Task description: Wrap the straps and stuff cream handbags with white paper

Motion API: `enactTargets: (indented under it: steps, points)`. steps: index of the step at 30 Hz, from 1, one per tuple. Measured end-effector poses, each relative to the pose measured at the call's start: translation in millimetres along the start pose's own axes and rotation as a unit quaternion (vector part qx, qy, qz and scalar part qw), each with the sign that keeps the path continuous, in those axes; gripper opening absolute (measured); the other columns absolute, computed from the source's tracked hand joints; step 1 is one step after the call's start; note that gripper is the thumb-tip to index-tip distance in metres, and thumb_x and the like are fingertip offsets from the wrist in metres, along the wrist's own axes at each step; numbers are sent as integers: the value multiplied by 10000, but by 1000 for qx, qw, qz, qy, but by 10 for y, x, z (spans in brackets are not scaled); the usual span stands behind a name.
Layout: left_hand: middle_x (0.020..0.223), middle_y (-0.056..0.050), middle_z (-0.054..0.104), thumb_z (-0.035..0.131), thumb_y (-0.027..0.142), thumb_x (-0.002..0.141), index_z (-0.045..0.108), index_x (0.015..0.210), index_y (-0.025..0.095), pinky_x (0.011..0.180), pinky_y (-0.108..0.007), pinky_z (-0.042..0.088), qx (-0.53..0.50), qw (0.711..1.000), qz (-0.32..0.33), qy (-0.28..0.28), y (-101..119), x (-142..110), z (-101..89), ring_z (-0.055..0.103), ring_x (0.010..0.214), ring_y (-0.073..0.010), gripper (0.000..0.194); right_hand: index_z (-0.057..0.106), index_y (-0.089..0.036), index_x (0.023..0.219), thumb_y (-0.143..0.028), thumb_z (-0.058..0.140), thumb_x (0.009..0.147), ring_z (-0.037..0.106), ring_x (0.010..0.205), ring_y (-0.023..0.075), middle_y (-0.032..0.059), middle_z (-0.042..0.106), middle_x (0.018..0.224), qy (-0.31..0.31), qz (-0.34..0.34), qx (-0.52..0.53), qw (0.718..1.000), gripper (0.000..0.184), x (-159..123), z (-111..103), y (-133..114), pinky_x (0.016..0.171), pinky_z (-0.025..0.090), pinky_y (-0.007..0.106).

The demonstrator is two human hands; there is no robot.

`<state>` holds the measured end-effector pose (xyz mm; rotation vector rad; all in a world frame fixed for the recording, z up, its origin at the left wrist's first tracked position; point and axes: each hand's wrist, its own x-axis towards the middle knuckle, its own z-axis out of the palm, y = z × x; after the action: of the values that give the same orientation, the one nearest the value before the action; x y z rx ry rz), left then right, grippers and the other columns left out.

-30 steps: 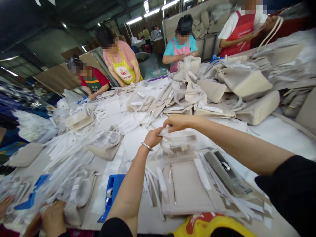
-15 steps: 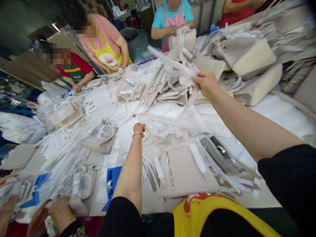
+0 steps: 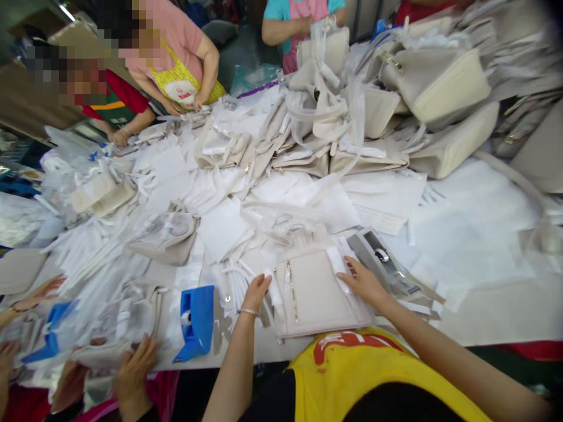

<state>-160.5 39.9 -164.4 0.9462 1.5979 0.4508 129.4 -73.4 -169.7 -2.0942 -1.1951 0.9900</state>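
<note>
A flat cream handbag point(image 3: 313, 290) with a gold zipper lies in front of me, white wrapping along both its sides. My left hand point(image 3: 256, 293) is at its left edge, fingers closed together beside the wrapped strip point(image 3: 275, 292); the exact contact is partly hidden. Across from it, my right hand point(image 3: 364, 284) grips the right side, its fingers and thumb over the white wrapping point(image 3: 336, 266). Clear plastic and a loose strap point(image 3: 281, 211) lie just beyond the bag's top.
Blue tape dispenser point(image 3: 197, 319) at left, grey dispenser point(image 3: 378, 258) at right. A wrapped bag point(image 3: 169, 237) lies farther left. Cream bags point(image 3: 435, 88) are piled at the back right, white paper sheets point(image 3: 382, 193) before them. Co-workers' hands point(image 3: 136, 366) work at lower left; other people stand opposite.
My right hand has let go of the translucent strip at the pile and come back to the bag's right side. My left hand has drawn back towards me to its left edge.
</note>
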Motion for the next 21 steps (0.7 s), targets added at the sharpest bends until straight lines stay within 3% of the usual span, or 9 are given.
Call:
enactTargets:
  steps: [2, 5, 8, 10, 12, 14, 17, 21]
  points:
    - [895, -93, 603, 591, 475, 608, 546, 920, 121, 740, -336, 445, -18, 997, -18, -76, -237, -247, 149, 552, 860, -219, 474, 355, -118, 1222, -379, 469, 729, 440, 1071, 242, 144, 459, 1192, 11, 11, 19, 1000, 569, -165, 123, 1, 903, 345, 393]
    - [1008, -91, 581, 521, 482, 667, 477, 1056, 140, 809, -342, 424, -8, 997, 17, -74, -328, -455, 349, 525, 956, -223, 520, 384, -68, 1200, -303, 465, 723, 409, 1105, 229, 159, 454, 1198, 41, -13, 21, 999, 538, -189, 100, -67, 947, 302, 366]
    - [1211, -70, 457, 504, 459, 680, 395, 1169, 178, 948, -316, 319, 122, 983, 133, -22, -271, -504, 469, 396, 1132, -210, 574, 501, -120, 1098, -282, 491, 708, 491, 1001, 204, 113, 544, 1084, 35, -72, 23, 997, 422, -36, -192, -54, 879, 371, 327]
    - [1270, -78, 390, 490, 451, 682, 365, 1199, 155, 997, -305, 249, 204, 958, 199, -16, -236, -499, 517, 333, 1181, -207, 609, 568, -143, 988, -287, 489, 714, 534, 910, 184, 86, 587, 979, 81, -76, 14, 994, 319, 138, -528, 40, 819, 405, 300]
    - [1245, -104, 413, 463, 449, 693, 385, 1179, 115, 997, -303, 248, 254, 939, 231, -20, -218, -498, 549, 354, 1166, -212, 595, 568, -130, 972, -283, 459, 737, 545, 867, 171, 87, 592, 941, 186, -20, -6, 982, 301, 366, -933, 194, 801, 404, 289]
    - [1180, -111, 476, 430, 448, 710, 417, 1140, 111, 964, -298, 293, 278, 932, 233, -12, -204, -515, 575, 411, 1117, -213, 546, 522, -112, 1045, -295, 440, 752, 546, 868, 171, 105, 575, 988, 270, 79, -23, 959, 355, 623, -1339, 376, 796, 397, 291]
    - [1107, -104, 531, 419, 451, 713, 448, 1102, 129, 905, -285, 348, 284, 934, 215, 19, -177, -580, 606, 466, 1052, -210, 506, 520, -100, 1043, -367, 450, 744, 528, 936, 228, 145, 568, 1007, 264, 222, -33, 938, 407, 975, -1792, 608, 757, 408, 323]
    - [1016, -108, 576, 474, 480, 659, 492, 1050, 108, 843, -308, 386, 256, 944, 200, 53, -151, -674, 622, 510, 973, -231, 540, 580, -73, 884, -356, 539, 672, 524, 916, 317, 203, 573, 954, 221, 267, -20, 938, 356, 1248, -1990, 715, 688, 419, 386]
